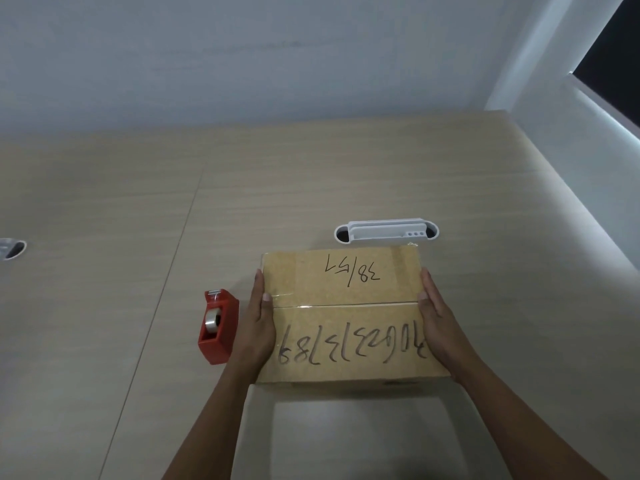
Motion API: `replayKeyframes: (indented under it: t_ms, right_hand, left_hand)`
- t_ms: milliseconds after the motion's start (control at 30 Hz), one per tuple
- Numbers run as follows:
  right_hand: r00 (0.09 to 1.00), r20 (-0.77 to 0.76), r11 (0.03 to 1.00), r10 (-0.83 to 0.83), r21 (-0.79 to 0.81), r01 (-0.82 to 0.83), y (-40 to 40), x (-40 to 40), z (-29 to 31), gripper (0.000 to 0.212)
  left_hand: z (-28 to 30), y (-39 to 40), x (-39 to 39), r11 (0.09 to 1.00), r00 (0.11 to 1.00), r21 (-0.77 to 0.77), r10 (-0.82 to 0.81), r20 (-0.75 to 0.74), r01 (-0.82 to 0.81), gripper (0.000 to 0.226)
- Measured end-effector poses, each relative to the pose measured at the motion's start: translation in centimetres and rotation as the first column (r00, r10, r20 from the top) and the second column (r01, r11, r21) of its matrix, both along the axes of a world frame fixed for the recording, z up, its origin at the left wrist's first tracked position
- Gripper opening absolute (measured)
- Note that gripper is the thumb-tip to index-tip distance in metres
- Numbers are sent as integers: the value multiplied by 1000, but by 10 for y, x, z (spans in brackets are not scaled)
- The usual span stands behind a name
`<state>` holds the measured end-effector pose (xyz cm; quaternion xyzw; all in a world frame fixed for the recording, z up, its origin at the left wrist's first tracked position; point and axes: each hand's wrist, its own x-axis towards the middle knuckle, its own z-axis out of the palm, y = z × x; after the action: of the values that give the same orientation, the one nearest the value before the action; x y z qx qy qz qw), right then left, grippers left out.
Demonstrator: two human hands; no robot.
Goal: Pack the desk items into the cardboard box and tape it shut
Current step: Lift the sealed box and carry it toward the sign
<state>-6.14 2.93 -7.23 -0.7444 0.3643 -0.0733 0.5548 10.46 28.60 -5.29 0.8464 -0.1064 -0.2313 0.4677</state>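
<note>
The brown rectangular cardboard box (343, 313), its two top flaps closed and marked with black handwritten numerals, sits on the pale wood-grain desk (311, 174) in the lower centre of the frame. A glossy strip of clear tape (346, 304) runs along the seam where the flaps meet, so the sealing step appears to be at or near its end. The left hand (258, 323) lies flat against the box's left side, fingers straight, the thumb tip resting on the top edge at the seam; the right hand (437, 320) mirrors it on the right side, fingers likewise extended and pressing, not curled around anything. Just left of the left hand, apart from the box, stands the red plastic tape dispenser (218, 325) with its clear roll. Directly beyond the box's far edge a white plastic oval cable grommet (386, 231) is set into the desk; part of another shows at the far left edge of the frame. The next move probably calls for smoothing the tape ends down the sides, or checking that the seam holds.
</note>
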Motion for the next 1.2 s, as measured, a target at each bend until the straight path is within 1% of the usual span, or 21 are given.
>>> replayKeyframes:
  t_ms: [133, 233, 400, 567, 700, 833, 967, 1033, 1133, 1200]
  right_hand:
    - [1000, -14, 1000, -5, 0, 5, 1, 3, 6, 50]
    - [1000, -12, 1000, -6, -5, 6, -1, 3, 24, 49]
    - [998, 59, 999, -8, -49, 11, -8, -4, 81, 49]
    - [993, 113, 998, -16, -57, 23, -16, -16, 140, 49]
    - [983, 160, 992, -92, -76, 105, -24, -41, 175, 49]
    - [964, 183, 977, -196, -43, 207, -21, -89, 202, 48]
    - [931, 198, 939, -307, -96, 330, -7, -147, 226, 50]
    - [900, 215, 904, -380, -119, 410, -1, -181, 231, 50]
    - [848, 227, 852, -478, -113, 511, 10, -239, 237, 50]
    - [804, 231, 808, -548, -102, 580, 20, -281, 241, 50]
  left_hand:
    - [6, 2, -2, 1000, 1000, -2, -15, -8, 15, 55]
    - [25, 0, -5, 1000, 1000, 7, -20, -15, 20, 56]
    - [85, -11, -11, 998, 999, -33, -45, 31, 46, 61]
    - [140, -26, -22, 996, 991, -88, -20, 130, 31, 53]
    - [173, -41, -35, 991, 981, -106, -56, 185, 76, 53]
    - [203, -57, -56, 976, 956, -109, -159, 246, 190, 52]
    - [223, -73, -82, 932, 904, -126, -286, 317, 339, 49]
    - [229, -84, -104, 896, 875, -145, -355, 330, 419, 49]
    - [235, -100, -140, 832, 819, -148, -466, 333, 534, 48]
    - [237, -113, -165, 776, 765, -134, -549, 336, 616, 47]
